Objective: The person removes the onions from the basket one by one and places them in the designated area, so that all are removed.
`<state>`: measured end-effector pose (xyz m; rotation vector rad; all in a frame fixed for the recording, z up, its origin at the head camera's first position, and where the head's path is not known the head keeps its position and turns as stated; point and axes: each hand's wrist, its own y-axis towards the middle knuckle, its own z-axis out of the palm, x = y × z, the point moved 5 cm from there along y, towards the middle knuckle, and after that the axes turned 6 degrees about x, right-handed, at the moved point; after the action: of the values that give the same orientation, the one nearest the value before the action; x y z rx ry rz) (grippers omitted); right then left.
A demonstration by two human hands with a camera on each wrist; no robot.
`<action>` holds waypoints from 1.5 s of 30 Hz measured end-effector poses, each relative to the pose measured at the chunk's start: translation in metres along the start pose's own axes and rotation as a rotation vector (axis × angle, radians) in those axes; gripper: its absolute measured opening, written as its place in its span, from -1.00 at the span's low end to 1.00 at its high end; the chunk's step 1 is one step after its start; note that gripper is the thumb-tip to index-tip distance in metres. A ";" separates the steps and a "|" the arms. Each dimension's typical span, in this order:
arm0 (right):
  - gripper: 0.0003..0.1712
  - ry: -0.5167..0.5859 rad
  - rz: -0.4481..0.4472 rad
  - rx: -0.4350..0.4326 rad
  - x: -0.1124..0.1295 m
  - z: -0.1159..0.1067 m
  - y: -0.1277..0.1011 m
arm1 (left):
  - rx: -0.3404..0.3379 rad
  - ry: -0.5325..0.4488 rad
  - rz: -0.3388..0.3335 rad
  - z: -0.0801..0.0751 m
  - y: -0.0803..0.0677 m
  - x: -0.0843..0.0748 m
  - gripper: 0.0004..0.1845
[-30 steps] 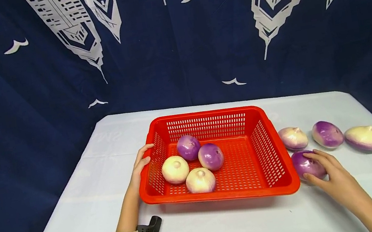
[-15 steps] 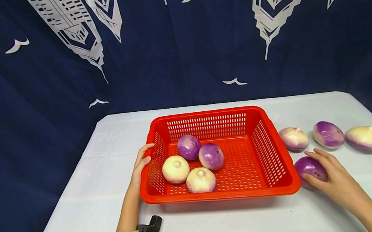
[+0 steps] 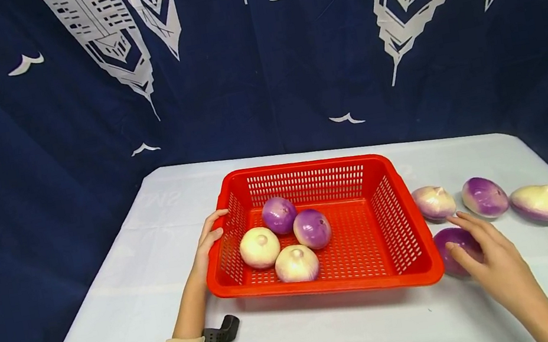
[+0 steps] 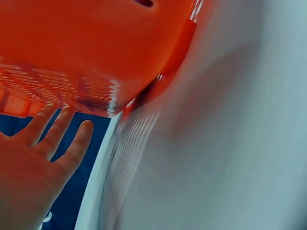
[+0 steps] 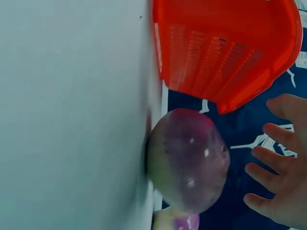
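Observation:
Beyond the fingertips of my right hand (image 3: 499,267) lies a glossy purple onion (image 3: 445,254), close to the basket's right front corner. The right wrist view shows a gap between these spread fingers and the onion (image 5: 189,160), which sits on the table. My left hand (image 3: 206,250) is at the left side of the red plastic basket (image 3: 325,289), fingertips at its rim. Its fingers look straight against the slotted outer wall in the left wrist view. Inside the basket are two purple onions (image 3: 279,215) and two pale onions (image 3: 260,248).
Three more onions lie right of the basket: a pale pinkish onion (image 3: 434,203), a purple-and-white onion (image 3: 484,197) and a cream onion (image 3: 540,203). A white cloth (image 3: 118,339) covers the table. A dark blue printed curtain (image 3: 261,89) hangs behind it.
My right hand's fingers have come away from the purple onion and lifted slightly above it. The onion has shifted a little to the front right. The left hand stays at the basket.

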<state>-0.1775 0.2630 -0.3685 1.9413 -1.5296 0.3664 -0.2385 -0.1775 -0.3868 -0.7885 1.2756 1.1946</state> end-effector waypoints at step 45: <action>-0.15 -0.058 -0.189 0.273 0.130 0.053 0.043 | 0.006 0.007 0.028 0.000 0.002 -0.002 -0.58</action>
<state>-0.1889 0.1242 -0.3212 2.3064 -1.3737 0.4591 -0.2401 -0.1774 -0.3850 -0.7731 1.2987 1.2106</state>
